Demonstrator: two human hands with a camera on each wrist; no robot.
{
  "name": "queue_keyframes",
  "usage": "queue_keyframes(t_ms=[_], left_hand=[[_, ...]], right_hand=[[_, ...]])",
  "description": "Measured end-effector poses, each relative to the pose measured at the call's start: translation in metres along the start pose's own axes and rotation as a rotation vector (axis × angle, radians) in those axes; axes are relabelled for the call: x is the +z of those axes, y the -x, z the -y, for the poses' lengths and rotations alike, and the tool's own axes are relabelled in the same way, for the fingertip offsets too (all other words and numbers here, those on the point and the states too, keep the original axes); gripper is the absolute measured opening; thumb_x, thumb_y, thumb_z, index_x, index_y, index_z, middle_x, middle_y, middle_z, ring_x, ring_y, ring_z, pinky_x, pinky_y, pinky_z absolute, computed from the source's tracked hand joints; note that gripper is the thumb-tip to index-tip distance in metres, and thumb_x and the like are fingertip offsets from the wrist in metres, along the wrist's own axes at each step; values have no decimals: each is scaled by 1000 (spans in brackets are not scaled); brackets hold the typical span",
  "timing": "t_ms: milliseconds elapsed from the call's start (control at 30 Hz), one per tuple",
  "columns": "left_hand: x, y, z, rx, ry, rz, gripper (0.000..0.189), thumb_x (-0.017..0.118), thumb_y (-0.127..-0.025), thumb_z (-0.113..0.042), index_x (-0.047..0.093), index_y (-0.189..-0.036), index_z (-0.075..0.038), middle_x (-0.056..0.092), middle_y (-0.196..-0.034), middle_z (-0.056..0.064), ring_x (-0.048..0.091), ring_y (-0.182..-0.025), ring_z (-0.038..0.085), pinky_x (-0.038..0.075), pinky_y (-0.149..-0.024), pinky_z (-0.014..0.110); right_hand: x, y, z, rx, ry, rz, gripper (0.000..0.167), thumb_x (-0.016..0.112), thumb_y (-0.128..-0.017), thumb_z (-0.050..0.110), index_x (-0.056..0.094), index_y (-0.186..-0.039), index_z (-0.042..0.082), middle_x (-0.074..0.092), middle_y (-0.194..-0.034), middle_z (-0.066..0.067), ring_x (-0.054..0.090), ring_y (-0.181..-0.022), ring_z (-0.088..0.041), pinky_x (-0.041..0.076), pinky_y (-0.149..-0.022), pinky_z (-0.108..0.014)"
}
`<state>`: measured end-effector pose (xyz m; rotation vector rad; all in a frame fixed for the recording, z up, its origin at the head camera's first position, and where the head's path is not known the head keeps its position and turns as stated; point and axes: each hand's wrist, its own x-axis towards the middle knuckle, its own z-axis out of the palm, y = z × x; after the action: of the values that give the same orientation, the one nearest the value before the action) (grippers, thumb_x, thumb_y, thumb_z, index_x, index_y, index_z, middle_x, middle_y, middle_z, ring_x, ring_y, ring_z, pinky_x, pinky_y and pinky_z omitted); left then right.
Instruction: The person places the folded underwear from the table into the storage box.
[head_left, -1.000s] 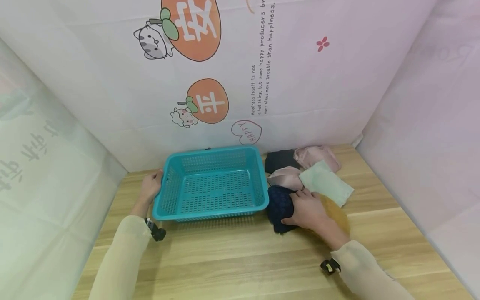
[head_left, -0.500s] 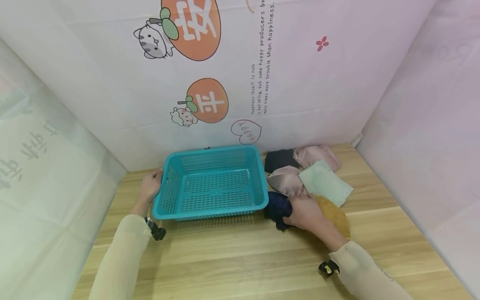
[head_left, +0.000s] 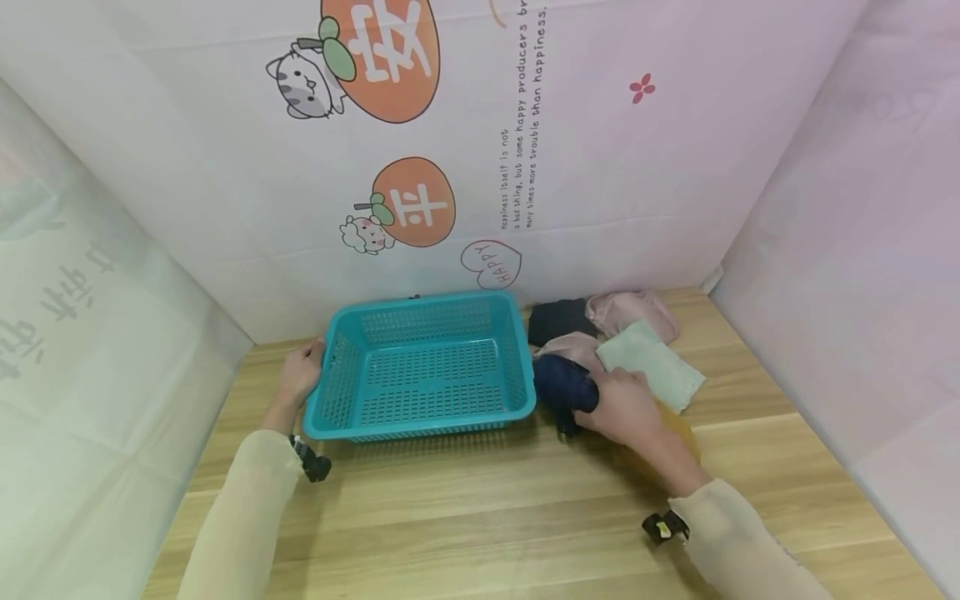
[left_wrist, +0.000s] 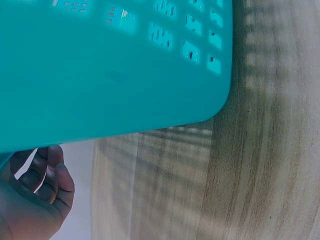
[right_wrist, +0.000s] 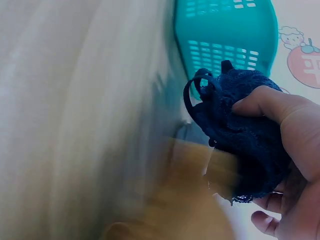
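Note:
My left hand (head_left: 302, 371) grips the left rim of a turquoise plastic basket (head_left: 427, 428), its fingers curled around the edge in the left wrist view. Perforated walls and a bare floor show inside the basket. On its right side, my right hand (head_left: 624, 410) holds a bunched navy lace bra (right_wrist: 245, 130), thumb on top and fingers underneath. Thin straps hang loose from the bra toward the basket. In the head view the bra is right beside the basket's right rim. A mustard-yellow garment (head_left: 681, 433) lies under my right wrist, partly hidden.
Behind my right hand lie a dark grey folded garment (head_left: 562, 322), a pink satin piece (head_left: 573, 345), another pink one (head_left: 633, 315) and a pale green folded cloth (head_left: 654, 364). A white printed sheet (head_left: 585, 167) stands behind the wood-grain table (head_left: 465, 517).
My right hand has closed around the navy bra and raised it from the pile, turning it. More of the mustard garment was visible half a second ago. My left hand and the basket stay put.

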<state>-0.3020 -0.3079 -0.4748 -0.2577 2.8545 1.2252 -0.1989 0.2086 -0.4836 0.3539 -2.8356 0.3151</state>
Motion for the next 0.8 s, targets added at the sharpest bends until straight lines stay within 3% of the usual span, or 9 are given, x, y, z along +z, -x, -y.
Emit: queue_keyframes(t_ms=[133, 233, 333, 600, 800], left_hand=[[1, -2, 1, -5, 5, 2, 66, 21, -107, -52, 54, -139, -4, 60, -120, 23, 56, -101, 31, 47, -78, 37], [1, -3, 0, 1, 3, -6, 63, 22, -108, -50, 60, -128, -3, 59, -103, 17, 56, -88, 25, 45, -70, 32], [1, -3, -1, 6, -4, -15, 62, 22, -108, -49, 61, -124, -3, 58, -98, 15, 54, -83, 22, 45, -67, 30], [2, -2, 1, -52, 67, 50, 73, 19, -105, -58, 44, -149, -6, 56, -129, 22, 55, -107, 30, 47, -79, 34], [2, -2, 2, -85, 132, 76, 79, 19, -102, -66, 38, -154, -10, 56, -131, 21, 58, -100, 24, 51, -78, 30]], right_hand=[[-8, -5, -5, 18, -9, 22, 63, 84, -71, 38, 66, -116, -3, 70, -93, -19, 65, -88, -37, 49, -77, -56], [-16, -9, -8, 38, -26, 34, 57, 83, -73, 37, 68, -111, -2, 71, -99, -20, 65, -94, -39, 48, -80, -58], [-23, -12, -10, 53, -35, 37, 56, 83, -74, 37, 69, -112, -3, 71, -102, -21, 64, -98, -40, 46, -83, -60], [-40, -18, -11, 46, -27, 9, 55, 82, -75, 36, 69, -112, -2, 71, -101, -20, 65, -97, -39, 49, -82, -58], [-52, -23, -8, 14, -19, -36, 54, 84, -73, 35, 70, -111, -1, 72, -99, -19, 67, -93, -38, 52, -80, -55]])
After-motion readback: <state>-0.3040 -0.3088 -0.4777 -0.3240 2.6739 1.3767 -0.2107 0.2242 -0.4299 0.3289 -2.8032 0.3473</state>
